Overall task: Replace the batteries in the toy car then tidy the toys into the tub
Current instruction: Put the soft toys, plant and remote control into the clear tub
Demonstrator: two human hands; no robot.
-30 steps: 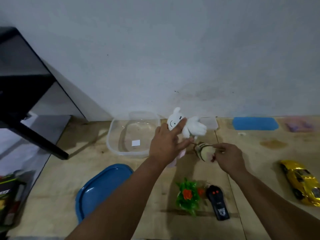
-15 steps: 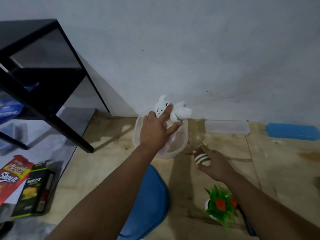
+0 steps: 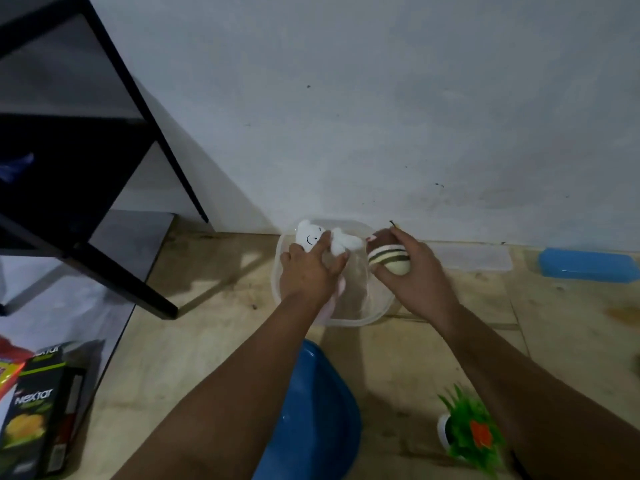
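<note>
A clear plastic tub (image 3: 377,311) stands on the wooden floor by the wall. My left hand (image 3: 310,273) holds a white plush toy (image 3: 313,235) with a smiling face over the tub's far left part. My right hand (image 3: 417,271) grips a round cream toy with dark stripes (image 3: 391,259) above the tub's right rim. The toy car is out of view.
A blue lid (image 3: 311,417) lies on the floor under my left forearm. A small green plant with an orange flower (image 3: 472,436) stands at lower right. A clear lid (image 3: 474,258) and a blue block (image 3: 588,265) lie along the wall. A black shelf frame (image 3: 114,202) and snack boxes (image 3: 41,403) sit at left.
Both hands moved to the tub. The white plush went down over the tub's far left, and the striped toy rose from the floor to the tub's right rim. The view swung left.
</note>
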